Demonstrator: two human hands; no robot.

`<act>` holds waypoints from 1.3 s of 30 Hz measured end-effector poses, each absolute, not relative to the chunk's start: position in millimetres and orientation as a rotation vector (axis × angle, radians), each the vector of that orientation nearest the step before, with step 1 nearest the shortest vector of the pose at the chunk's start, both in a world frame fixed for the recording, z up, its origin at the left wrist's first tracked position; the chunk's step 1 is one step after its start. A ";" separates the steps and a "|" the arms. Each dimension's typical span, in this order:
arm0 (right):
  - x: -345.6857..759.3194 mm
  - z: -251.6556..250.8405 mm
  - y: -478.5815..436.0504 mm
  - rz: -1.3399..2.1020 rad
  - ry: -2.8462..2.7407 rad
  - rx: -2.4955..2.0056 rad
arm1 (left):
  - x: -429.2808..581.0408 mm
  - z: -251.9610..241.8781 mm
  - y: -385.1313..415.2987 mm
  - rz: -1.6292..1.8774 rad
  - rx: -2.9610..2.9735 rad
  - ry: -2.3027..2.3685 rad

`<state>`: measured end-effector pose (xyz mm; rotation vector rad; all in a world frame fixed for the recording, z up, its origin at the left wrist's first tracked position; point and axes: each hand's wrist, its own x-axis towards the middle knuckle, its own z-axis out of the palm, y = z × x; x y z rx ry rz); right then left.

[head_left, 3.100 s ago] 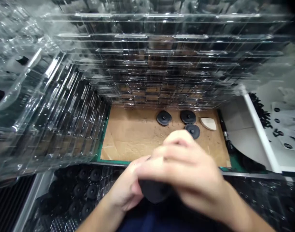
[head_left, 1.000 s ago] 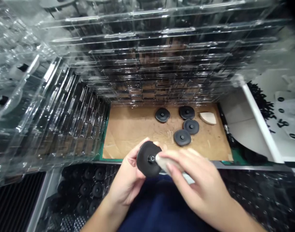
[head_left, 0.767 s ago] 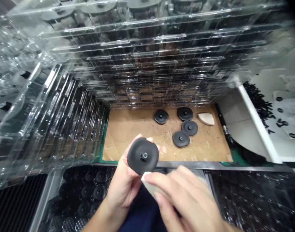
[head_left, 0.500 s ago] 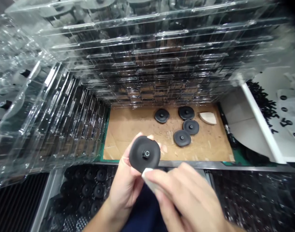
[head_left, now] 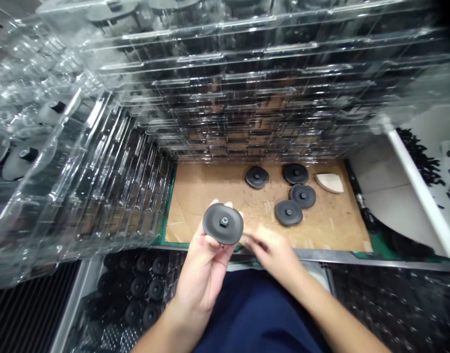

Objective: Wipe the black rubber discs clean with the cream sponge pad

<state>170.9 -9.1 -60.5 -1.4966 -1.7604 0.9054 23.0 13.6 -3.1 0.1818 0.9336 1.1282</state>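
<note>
My left hand [head_left: 204, 277] grips a black, rounded disc [head_left: 214, 226] by its rim and underside. A short, hollow stub rises from the disc's middle and faces up towards me. At the disc's lower right edge, my right hand [head_left: 272, 249] is closed and blurred by motion. A pale edge shows at its fingertips, matching the thin off-white piece it held earlier; most of that piece is hidden. Several similar discs [head_left: 289, 214] lie stub-up on the cardboard [head_left: 202, 189] beyond my hands.
An off-white wedge [head_left: 330, 183] lies at the cardboard's right. Stacked clear plastic trays [head_left: 243, 93] form a wall behind, with more trays [head_left: 110, 162] on the left. A white bin wall [head_left: 419, 181] stands right. Below left, a tray holds several black discs [head_left: 138, 286].
My right hand has moved from in front of the disc to its right side, further from me. The disc has tipped back slightly in my left hand, and the view has shifted.
</note>
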 end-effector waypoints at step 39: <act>162.0 38.9 2.3 0.689 -1.740 -1.276 | 30.1 -4.4 4.7 0.894 0.287 0.947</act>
